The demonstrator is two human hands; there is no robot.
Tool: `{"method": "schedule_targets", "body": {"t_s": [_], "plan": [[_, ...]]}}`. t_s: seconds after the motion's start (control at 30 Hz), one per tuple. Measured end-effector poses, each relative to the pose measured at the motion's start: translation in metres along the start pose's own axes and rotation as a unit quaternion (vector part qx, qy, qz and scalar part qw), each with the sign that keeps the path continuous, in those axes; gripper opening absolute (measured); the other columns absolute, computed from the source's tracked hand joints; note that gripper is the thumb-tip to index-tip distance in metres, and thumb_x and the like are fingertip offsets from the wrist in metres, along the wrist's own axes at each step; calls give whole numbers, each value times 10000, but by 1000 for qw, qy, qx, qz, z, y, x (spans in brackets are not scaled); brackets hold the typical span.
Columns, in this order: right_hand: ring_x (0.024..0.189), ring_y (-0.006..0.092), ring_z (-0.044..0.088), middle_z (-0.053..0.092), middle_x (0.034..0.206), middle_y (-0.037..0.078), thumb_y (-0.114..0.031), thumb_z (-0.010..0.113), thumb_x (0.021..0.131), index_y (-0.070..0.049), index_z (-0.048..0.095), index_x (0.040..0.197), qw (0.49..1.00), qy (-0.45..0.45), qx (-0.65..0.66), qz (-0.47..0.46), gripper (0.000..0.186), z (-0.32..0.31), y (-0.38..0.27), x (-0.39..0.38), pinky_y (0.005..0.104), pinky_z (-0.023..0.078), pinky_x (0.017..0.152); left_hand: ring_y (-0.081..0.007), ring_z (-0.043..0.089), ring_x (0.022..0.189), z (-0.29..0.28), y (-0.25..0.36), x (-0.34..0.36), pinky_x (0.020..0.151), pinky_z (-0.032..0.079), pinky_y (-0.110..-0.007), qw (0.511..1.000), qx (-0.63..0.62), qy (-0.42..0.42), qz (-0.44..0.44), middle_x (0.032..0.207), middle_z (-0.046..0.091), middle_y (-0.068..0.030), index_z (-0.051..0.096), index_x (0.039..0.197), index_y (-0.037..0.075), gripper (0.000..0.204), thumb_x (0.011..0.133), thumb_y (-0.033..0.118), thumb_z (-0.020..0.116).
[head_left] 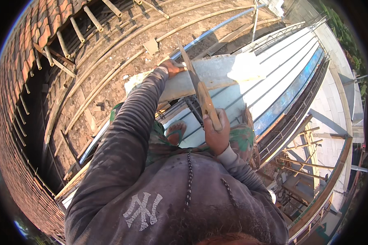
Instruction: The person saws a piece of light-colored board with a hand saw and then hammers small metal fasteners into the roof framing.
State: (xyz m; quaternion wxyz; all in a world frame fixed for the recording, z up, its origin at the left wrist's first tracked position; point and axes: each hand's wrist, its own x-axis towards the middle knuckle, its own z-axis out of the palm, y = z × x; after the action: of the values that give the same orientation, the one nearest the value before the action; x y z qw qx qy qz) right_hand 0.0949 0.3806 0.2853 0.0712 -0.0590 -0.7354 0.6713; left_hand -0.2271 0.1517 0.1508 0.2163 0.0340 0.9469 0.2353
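In my right hand (217, 134) is a handsaw, the fingers wrapped round its wooden handle. The handsaw (197, 83) has a long tapering, rust-brown blade that points away from me and crosses over a pale board (221, 67). The board is broad and whitish, lies crosswise in front of me, and glares in the sun at its right part. At the board's far side, left of the blade, my left hand (172, 68) grips its edge. Whether the teeth touch the board I cannot tell. Below the board shows my foot (176, 132) in a green flip-flop.
Pale ribbed panels (274, 69) stretch off to the right, with a blue strip and metal lattice bars along their edge. Beyond that edge, timber framing (302, 171) stands lower down. Bamboo poles (106, 77) lie on brown ground to the left, beside a tiled roof (16, 94).
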Motion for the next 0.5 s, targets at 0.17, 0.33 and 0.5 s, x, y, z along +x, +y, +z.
{"method": "schedule_targets", "body": {"t_s": [0.17,0.33,0.5], "plan": [[756,122,544,597,828,85,-107,663,965,-2,573,1041,999,14,-41,-32,158,6,-9,-3,324,493,690,-310,700,1123,-13,22,-23,976,533,-423,999,47,-1,-4,1202,745,-153,664,1317,71,702,866,600,769],[734,125,536,583,791,75,-107,662,961,-8,578,989,999,29,-9,-41,132,23,-5,28,325,486,679,-360,598,1331,-29,48,-65,1129,399,-523,992,122,14,-37,1410,647,-183,613,1432,135,787,899,713,588],[693,38,493,569,794,-12,-93,641,972,-14,592,990,998,37,14,-47,94,28,-1,34,248,432,598,-359,566,1366,-22,52,-72,1165,349,-532,989,128,30,-66,1450,615,-189,591,1453,109,739,993,666,436]]}}
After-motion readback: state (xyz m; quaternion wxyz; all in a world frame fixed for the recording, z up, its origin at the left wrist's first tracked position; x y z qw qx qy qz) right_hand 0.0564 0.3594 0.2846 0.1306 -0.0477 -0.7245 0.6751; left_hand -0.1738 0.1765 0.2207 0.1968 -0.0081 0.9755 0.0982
